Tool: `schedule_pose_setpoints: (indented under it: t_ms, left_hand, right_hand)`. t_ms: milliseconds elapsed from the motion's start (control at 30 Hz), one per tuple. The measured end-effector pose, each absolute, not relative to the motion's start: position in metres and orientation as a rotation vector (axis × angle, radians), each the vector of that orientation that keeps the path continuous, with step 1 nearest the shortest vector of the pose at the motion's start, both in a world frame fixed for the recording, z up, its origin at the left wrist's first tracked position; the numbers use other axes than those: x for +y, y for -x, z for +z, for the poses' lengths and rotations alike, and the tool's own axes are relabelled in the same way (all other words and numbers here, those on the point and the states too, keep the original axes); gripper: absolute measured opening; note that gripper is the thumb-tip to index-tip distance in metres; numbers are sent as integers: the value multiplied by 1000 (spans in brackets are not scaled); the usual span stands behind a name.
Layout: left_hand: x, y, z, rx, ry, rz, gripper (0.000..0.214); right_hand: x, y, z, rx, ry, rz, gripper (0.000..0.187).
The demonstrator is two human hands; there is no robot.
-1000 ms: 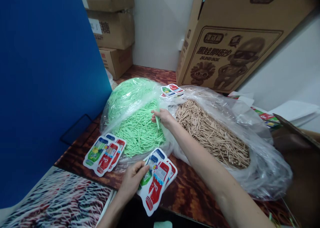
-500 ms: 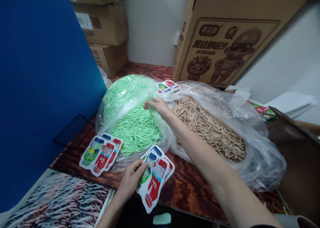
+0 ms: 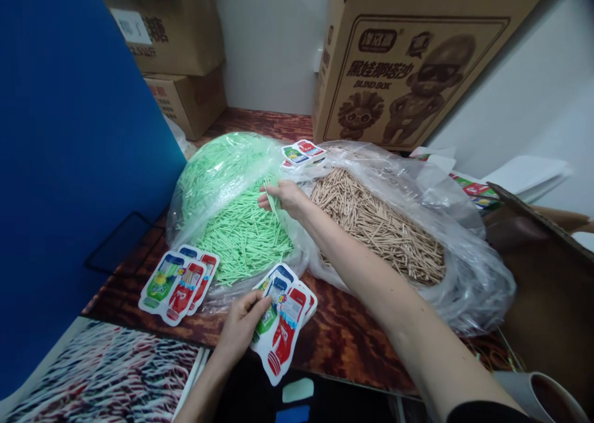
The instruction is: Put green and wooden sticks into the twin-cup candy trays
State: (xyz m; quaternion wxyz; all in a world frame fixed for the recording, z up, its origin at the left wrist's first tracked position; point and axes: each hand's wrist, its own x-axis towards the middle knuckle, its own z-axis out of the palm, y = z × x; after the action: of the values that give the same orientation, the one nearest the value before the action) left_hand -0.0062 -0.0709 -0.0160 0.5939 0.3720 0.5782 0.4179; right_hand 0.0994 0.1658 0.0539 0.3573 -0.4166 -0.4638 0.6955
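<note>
Pinched between thumb and fingers, several bottle-printed packets (image 3: 284,333) are in my left hand (image 3: 244,324), over the front edge of the table. My right hand (image 3: 283,198) is closed on a few thin green sticks (image 3: 273,201), just above the heap of green sticks (image 3: 245,234) in an opened clear plastic bag (image 3: 185,188). To the right, a second clear bag (image 3: 482,287) holds brown sticks (image 3: 375,225); my right forearm passes in front of part of it. Similar packets (image 3: 179,285) lie overlapping at the table's left, and more packets (image 3: 304,153) rest between the bags at the back.
A large printed carton (image 3: 403,70) stands behind the bags, with stacked cartons (image 3: 185,101) at the back left. A blue panel (image 3: 69,132) borders the left side. An open cardboard box (image 3: 547,287) is at the right, on or beside the dark wood-patterned table (image 3: 352,342).
The whole view has shifted slightly. My right hand has turned and the green sticks in it now slant lower against the heap. My left hand still holds the packets.
</note>
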Motion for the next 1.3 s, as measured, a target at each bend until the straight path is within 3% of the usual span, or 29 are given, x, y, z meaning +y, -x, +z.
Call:
schedule_pose_setpoints:
  t_ms: [267,467,600,667,800,1033,1300]
  left_hand:
    - [-71,8,-21,1303,-931,979,33]
    - [-28,29,18,1373,-1335,1265,23]
    - [4,35,35,1321,-1576,1182,23]
    - [8,37,34,1294,-1589,1138,22]
    - [-7,47,14,1383,-1324,1200,21]
    - [-39,45,-13,1324,-771,1256,28]
    - [-53,26,-13,1313,-727,1155,32]
  right_hand:
    - [170,-107,76,-733,833,1770,22]
    - [140,-111,67,-746,763,2008,13]
    - [112,-112,57,-709,729,2127,9]
    - [96,-123,55,-753,715,2032,6]
    - [49,-162,45,-952,833,1688,18]
    - [-36,-208,-24,-1077,1249,1053,13]
    - [-62,-208,-58,-1188,1372,1079,15]
